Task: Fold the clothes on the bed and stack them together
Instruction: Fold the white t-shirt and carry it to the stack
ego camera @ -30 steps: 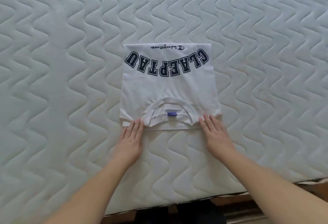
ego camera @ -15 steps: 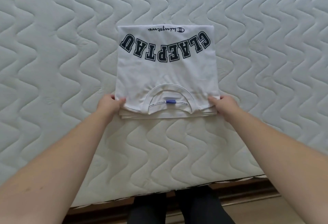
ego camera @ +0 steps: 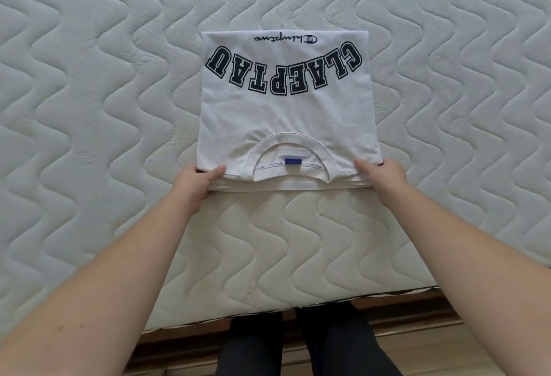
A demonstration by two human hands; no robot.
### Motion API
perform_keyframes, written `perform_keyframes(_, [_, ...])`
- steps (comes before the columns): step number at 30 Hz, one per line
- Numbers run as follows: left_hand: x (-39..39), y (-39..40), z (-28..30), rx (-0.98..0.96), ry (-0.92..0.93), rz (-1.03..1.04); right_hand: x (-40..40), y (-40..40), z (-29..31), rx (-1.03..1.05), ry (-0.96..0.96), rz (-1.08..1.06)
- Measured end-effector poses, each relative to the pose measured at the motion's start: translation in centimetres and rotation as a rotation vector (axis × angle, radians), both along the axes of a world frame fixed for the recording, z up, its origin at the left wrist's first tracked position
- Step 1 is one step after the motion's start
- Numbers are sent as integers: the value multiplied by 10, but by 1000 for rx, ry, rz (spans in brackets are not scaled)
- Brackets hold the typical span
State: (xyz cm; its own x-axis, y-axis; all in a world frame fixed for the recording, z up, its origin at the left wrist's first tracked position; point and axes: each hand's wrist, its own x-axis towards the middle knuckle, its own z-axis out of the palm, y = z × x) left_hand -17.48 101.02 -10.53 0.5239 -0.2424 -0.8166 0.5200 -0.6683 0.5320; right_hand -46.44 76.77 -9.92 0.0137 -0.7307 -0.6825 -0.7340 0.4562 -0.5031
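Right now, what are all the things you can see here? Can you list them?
T-shirt: one, white with dark letters, folded, lying mid-mattress, collar nearest the person.
Label: one, blue, inside the collar.
Mattress: one, white, quilted in wavy lines, under everything.
Floor: brown wood, below the mattress edge.
Legs: two, in dark trousers, at the bottom.
Hands: two; left hand grips the shirt's near left corner, right hand grips the near right corner.

White shirt, navy lettering.
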Motion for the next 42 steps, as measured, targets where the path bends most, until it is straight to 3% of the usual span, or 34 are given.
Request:
perform_keyframes(6, [-17, 11, -4, -28, -146, 95, -11, -2, -4, -7, 4, -5])
perform_keyframes(13, [-36, 1, 2, -80, 156, 259, -18, 12, -1, 93, -91, -86])
perform_keyframes(20, [-38, 5, 3, -108, 81, 325, -16, 35, 22, 105, -225, -172])
perform_keyframes(25, [-28, 14, 14, -196, 63, 461, -20, 72, 26, 253, -270, -288])
perform_keyframes(34, [35, 25, 37, -177, -100, 365, 12, 188, 28, 583, -254, -456])
perform_keyframes(37, [59, 28, 38, -142, -200, 298, 30, 221, 31, 700, -202, -348])
perform_keyframes(42, [72, 52, -12, -79, -198, 215, 40, 222, 53, 834, 59, 131])
